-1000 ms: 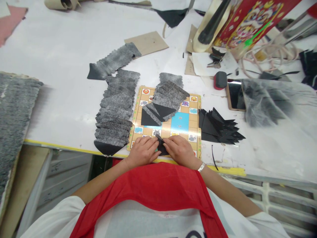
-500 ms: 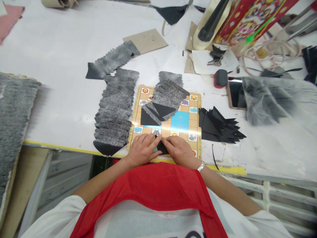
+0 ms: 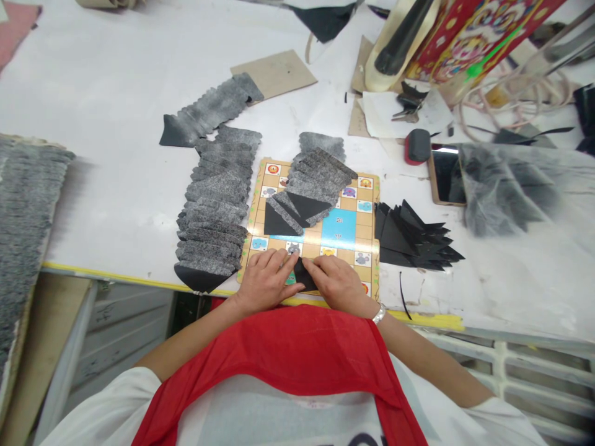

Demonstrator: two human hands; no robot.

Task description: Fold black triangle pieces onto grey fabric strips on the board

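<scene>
A small black sheet piece [image 3: 305, 276], which looks like leather or a similar material, lies on the printed game board [image 3: 365, 238] between my hands. My left hand [image 3: 266, 280] has its forefinger and thumb at the piece's left edge, the fingers bent. From the other side, my right hand [image 3: 341, 284] presses its fingertips onto the piece; its thumb is partly hidden. Farther up the board rest black pieces with grey fuzzy backing [image 3: 304, 210], overlapping a fanned stack of grey pieces [image 3: 316, 170]. To the right sits a pile of pointed black pieces [image 3: 413, 238].
A long row of overlapping grey pieces [image 3: 214, 204] lies left of the board. Beyond it is a cardboard sheet [image 3: 279, 74]. On the right are a phone [image 3: 447, 176], a plastic bag [image 3: 511, 192], a small black-and-red case [image 3: 418, 147] and a white bottle [image 3: 395, 49].
My left forefinger has shifted slightly at the piece's upper left, so more of the board's green square shows. The right hand stays on the piece. The view has moved a little.
</scene>
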